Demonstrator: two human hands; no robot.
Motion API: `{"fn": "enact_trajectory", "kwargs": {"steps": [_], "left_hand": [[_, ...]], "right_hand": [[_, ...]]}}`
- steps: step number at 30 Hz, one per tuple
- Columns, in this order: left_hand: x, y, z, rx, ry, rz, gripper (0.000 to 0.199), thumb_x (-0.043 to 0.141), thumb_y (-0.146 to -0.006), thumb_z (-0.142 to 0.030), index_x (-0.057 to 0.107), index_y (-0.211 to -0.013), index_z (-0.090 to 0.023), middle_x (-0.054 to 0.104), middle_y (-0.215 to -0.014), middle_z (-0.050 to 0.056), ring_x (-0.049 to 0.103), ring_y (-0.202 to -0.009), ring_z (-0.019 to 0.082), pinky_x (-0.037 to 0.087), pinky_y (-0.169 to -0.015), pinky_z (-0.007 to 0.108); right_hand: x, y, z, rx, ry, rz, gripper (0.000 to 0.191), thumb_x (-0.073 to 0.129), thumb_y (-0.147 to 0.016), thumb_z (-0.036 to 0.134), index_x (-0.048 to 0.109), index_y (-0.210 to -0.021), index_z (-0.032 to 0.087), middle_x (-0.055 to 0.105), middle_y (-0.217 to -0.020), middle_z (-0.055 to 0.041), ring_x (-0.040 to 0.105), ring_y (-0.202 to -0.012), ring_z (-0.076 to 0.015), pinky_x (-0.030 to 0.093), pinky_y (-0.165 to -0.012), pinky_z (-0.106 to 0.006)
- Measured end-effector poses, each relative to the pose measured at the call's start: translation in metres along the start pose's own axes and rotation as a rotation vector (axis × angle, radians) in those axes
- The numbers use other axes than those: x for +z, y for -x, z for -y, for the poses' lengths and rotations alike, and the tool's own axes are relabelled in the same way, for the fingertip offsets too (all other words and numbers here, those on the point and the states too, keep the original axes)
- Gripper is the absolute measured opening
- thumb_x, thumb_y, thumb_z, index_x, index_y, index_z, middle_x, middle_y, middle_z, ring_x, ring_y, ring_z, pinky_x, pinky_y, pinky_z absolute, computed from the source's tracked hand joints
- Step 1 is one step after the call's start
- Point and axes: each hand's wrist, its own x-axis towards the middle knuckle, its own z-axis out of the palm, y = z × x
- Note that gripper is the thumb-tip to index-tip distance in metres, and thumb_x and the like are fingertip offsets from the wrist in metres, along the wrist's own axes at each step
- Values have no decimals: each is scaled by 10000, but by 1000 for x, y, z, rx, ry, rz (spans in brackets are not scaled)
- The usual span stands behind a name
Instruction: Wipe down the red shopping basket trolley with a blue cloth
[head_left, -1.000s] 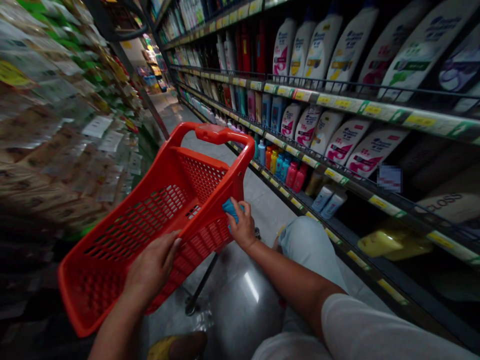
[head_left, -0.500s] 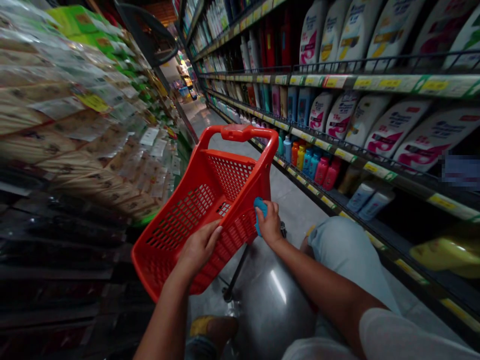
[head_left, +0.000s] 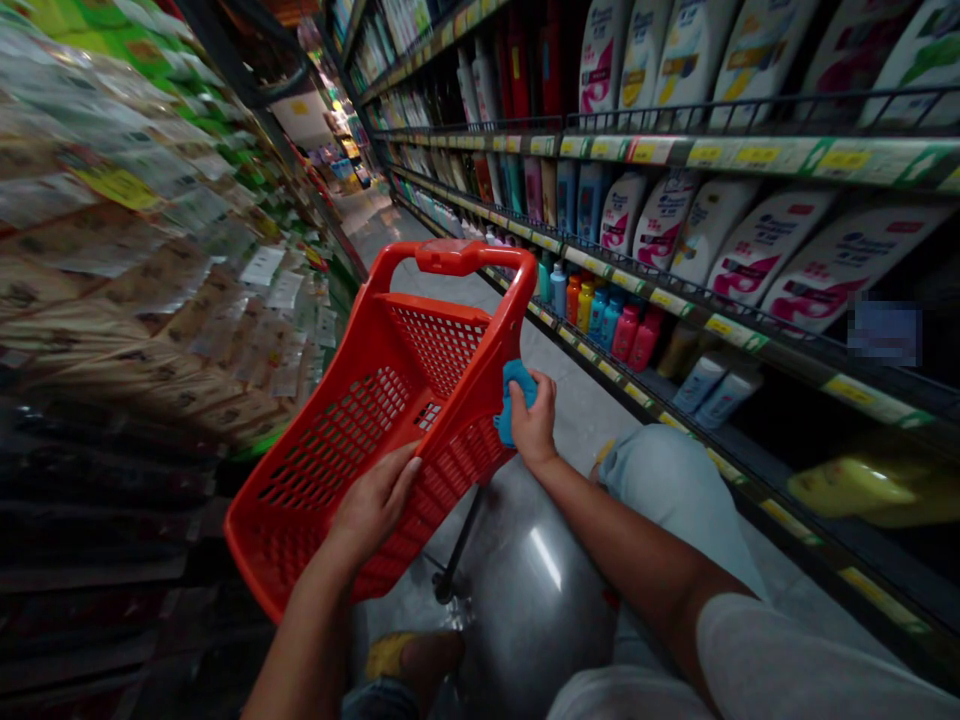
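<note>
A red plastic shopping cart (head_left: 463, 372) with slotted basket walls stands tilted in front of me, its handle at the far end. My left hand (head_left: 373, 500) grips the near rim of the basket, thumb on the outside and the other fingers hidden inside. In my right hand (head_left: 534, 420) is a blue cloth (head_left: 511, 402), bunched between thumb and fingers. It lies against the outer side wall of the cart, below the handle.
Shelves of shampoo bottles (head_left: 772, 245) line the right side, with small coloured bottles (head_left: 600, 312) low down. Stacked plastic-wrapped packages (head_left: 150, 290) rise on the left. A rounded shiny grey surface (head_left: 544, 580) lies below my arms, near my knee (head_left: 675, 490).
The whole view has shifted, so the cart and shelves appear farther left. My right hand has moved slightly up along the cart's side with the cloth. My left hand keeps its hold.
</note>
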Motion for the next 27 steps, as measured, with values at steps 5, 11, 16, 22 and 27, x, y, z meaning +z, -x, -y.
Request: {"fn": "enact_trajectory", "kwargs": {"steps": [5,11,16,22,27], "left_hand": [[2,0,11,3,-8,-11,597,399,-931,-663,686,-1231,-233,743,-1223,58,709,-1123,227,535,-1058,346],[8,-8,22,-20,52,-25,629,424,-890,-717,697,-1203,-244,742,-1225,64,701,-1140,265,535,-1068,391],[11,-14,27,-31,67,-37,604,438,-880,-719,683,-1208,-274,735,-1238,39,691,-1158,270,520,-1098,407],[9,-19,24,-50,48,-16,634,421,-887,-720,673,-1220,-243,725,-1250,68,682,-1172,274,516,-1100,415],[7,-22,5,-49,55,19,651,346,-940,-674,642,-1273,-199,693,-1315,75,649,-1226,234,483,-1132,389]], "right_hand": [[14,-2,-15,117,8,18,353,471,-969,390,499,-1248,177,580,-1280,-162,547,-1228,-226,437,-1080,-411],[8,35,-80,427,125,55,200,514,-893,333,567,-995,170,669,-954,-140,654,-941,-291,534,-848,-456],[21,25,-88,412,124,45,272,524,-921,333,545,-1140,173,657,-1154,-159,627,-1096,-256,504,-949,-409],[18,21,-82,493,129,32,255,517,-907,324,586,-1086,156,668,-1010,-138,642,-1005,-273,528,-879,-432],[34,24,-9,144,-3,89,390,516,-968,396,533,-1284,168,577,-1272,-159,565,-1222,-236,460,-1073,-406]]}}
